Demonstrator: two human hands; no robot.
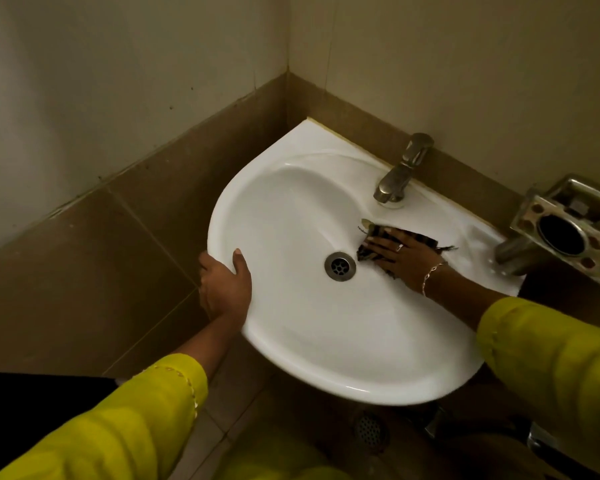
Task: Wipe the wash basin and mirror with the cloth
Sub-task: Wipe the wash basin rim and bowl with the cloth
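Observation:
A white wash basin (291, 202) is fixed in the corner of the wall. My right hand (400, 259) lies flat on a dark patterned cloth (373, 233) and presses it against the basin's inner slope, right of the drain (340, 266) and below the tap. My left hand (224, 285) grips the basin's left rim, thumb on top and fingers underneath. Both sleeves are yellow. No mirror is in view.
A steel tap (400, 171) stands at the basin's back edge. A metal soap and tumbler holder (565, 230) is mounted on the wall at the right. Brown tiles line the lower walls, and a floor drain (369, 431) lies under the basin.

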